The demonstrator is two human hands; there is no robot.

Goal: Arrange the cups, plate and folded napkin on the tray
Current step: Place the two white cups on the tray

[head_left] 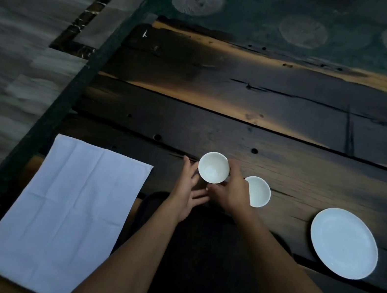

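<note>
A small white cup (pixel 213 167) is held just above the far edge of the dark tray (pixel 207 265). My right hand (pixel 230 190) grips it from the right side. My left hand (pixel 188 189) is beside the cup on the left, fingers spread, touching or nearly touching it. A second white cup (pixel 259 192) stands on the wooden table right of my right hand, partly hidden by it. The white plate (pixel 344 243) lies on the table at the right. A white napkin (pixel 62 211) lies spread flat at the left, with fold creases.
The dark plank table (pixel 256 121) stretches away ahead, with cracks and holes. Its left edge (pixel 65 103) runs diagonally beside a pale floor. A dark green patterned surface (pixel 300 18) lies beyond the table.
</note>
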